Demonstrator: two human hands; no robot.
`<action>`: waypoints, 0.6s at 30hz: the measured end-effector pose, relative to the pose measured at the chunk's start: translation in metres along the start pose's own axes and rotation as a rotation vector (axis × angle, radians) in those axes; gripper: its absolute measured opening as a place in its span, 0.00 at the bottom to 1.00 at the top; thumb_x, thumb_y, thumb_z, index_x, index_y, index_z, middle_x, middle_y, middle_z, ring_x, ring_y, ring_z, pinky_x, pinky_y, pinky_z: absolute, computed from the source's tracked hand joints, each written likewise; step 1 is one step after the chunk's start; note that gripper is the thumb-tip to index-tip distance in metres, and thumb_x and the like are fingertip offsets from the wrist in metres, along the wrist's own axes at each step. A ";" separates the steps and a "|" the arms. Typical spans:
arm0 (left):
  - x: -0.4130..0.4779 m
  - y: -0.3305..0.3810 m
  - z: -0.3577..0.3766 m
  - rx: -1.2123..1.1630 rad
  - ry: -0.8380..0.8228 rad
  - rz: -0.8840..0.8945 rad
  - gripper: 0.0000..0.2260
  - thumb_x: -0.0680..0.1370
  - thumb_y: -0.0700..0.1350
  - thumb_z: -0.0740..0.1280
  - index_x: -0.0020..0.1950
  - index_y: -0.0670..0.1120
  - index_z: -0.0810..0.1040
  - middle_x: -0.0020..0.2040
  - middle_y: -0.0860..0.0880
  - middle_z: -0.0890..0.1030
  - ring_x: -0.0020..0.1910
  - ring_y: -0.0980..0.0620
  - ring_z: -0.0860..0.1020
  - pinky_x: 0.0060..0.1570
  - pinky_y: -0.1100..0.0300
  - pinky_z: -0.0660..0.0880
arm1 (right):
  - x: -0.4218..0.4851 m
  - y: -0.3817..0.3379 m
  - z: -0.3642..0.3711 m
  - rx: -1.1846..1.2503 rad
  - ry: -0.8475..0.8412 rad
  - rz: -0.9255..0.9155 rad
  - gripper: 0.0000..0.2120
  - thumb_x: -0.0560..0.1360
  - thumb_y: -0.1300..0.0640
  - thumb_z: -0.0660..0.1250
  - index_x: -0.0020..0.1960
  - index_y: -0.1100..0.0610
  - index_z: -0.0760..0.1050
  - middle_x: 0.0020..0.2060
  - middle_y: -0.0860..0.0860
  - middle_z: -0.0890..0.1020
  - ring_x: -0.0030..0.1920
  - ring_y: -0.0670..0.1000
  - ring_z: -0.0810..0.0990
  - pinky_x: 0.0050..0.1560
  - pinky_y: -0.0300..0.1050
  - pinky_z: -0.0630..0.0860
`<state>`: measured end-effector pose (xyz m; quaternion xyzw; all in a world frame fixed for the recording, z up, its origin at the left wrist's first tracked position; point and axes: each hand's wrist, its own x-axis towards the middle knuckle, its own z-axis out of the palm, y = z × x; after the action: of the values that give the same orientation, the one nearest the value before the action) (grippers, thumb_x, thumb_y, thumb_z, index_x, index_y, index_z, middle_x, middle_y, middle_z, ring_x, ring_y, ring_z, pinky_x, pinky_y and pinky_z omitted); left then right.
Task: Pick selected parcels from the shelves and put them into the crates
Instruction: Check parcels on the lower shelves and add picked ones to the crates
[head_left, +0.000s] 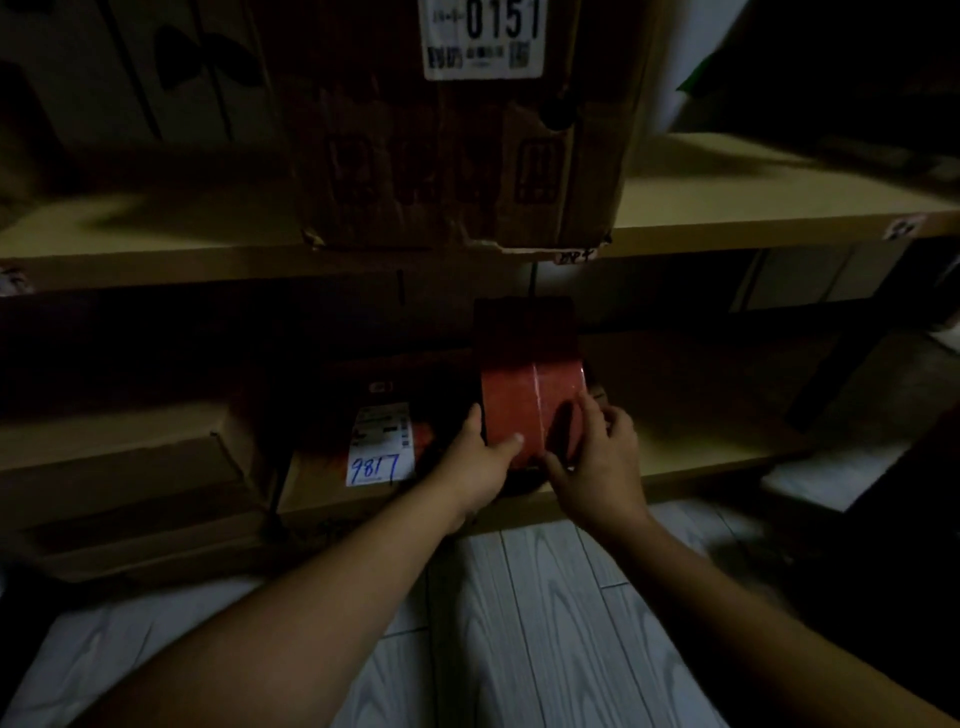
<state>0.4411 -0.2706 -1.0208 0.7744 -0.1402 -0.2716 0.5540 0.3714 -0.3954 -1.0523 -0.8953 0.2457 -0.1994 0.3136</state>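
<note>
Dim stockroom, shelves close up. Grips a red parcel at the front edge of the lower shelf, upright, a strip of clear tape down its face. Clamps it from the left with the left hand, thumb laid across the front, fingers wrapped out of sight behind the edge. Pinches its right side with the right hand, fingers curled against face and corner. Cannot tell whether the base rests on the board or hangs just above it. Just left of it on the same shelf, a packet with a white label hand-marked 9817 in blue, its make lost in shadow. Farther left, a closed carton, contents unseen. On the upper shelf, a large worn box, closed, labelled 0151, overhanging the front lip. To its left, a leaf-print carton. Beneath both forearms, pale wood-grain floor.
</note>
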 end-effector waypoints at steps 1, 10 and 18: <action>-0.001 -0.002 0.001 -0.002 -0.002 0.005 0.25 0.80 0.48 0.62 0.75 0.55 0.58 0.69 0.50 0.72 0.64 0.50 0.72 0.67 0.50 0.67 | 0.000 0.003 0.000 0.035 -0.009 0.032 0.41 0.72 0.48 0.72 0.77 0.46 0.52 0.68 0.54 0.64 0.68 0.55 0.64 0.68 0.55 0.68; -0.012 -0.021 0.000 -0.051 0.017 -0.085 0.32 0.77 0.60 0.61 0.77 0.53 0.52 0.74 0.49 0.65 0.69 0.47 0.68 0.67 0.44 0.67 | -0.010 0.021 -0.005 0.368 -0.080 0.156 0.32 0.70 0.50 0.74 0.68 0.44 0.63 0.62 0.48 0.71 0.63 0.51 0.74 0.58 0.51 0.77; -0.017 -0.003 -0.006 -0.238 -0.032 -0.169 0.37 0.68 0.76 0.48 0.72 0.58 0.62 0.65 0.48 0.73 0.65 0.44 0.71 0.59 0.41 0.68 | -0.023 -0.006 -0.040 0.759 -0.103 0.271 0.26 0.67 0.33 0.62 0.58 0.47 0.67 0.57 0.49 0.76 0.55 0.51 0.78 0.57 0.59 0.77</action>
<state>0.4299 -0.2561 -1.0179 0.7078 -0.0498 -0.3443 0.6148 0.3346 -0.3970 -1.0244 -0.6842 0.2542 -0.1878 0.6573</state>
